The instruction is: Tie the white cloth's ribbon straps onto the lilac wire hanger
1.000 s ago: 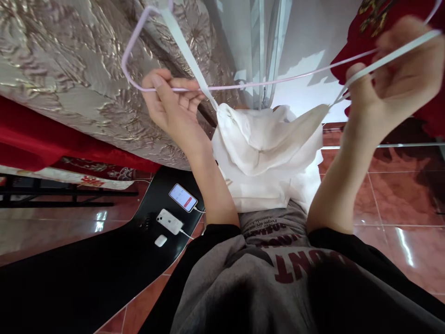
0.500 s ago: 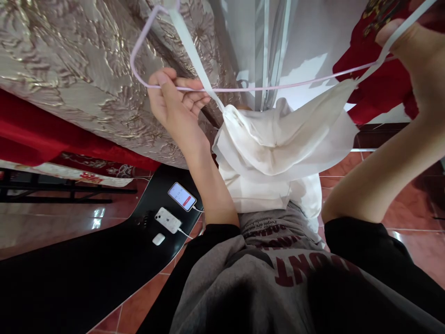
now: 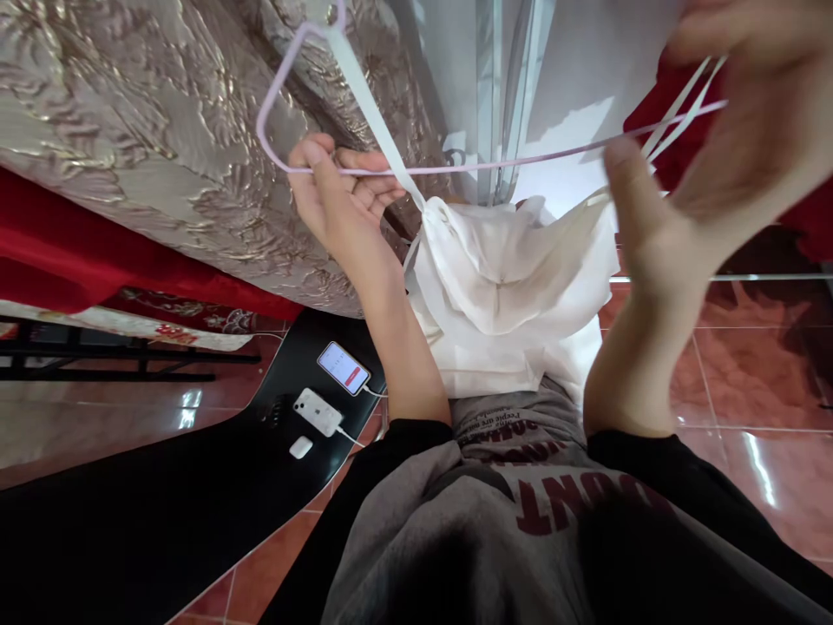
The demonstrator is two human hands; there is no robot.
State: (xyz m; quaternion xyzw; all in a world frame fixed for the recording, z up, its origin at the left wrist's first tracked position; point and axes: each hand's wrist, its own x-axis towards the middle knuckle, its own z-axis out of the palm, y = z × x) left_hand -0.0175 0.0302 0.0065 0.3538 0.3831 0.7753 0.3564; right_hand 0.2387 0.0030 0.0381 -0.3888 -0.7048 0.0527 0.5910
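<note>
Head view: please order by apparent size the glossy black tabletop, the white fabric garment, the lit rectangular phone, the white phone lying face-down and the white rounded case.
1. Glossy black tabletop
2. White fabric garment
3. Lit phone and face-down phone: alike, so unranked
4. White rounded case

I was in what looked like a clothes shop or dressing room; I couldn't tell which. Gold-patterned brocade [image 3: 162, 156] and red cloth [image 3: 52, 256] surrounded my lilac hanger [image 3: 482, 166], above glossy floor tiles [image 3: 768, 373].
</note>
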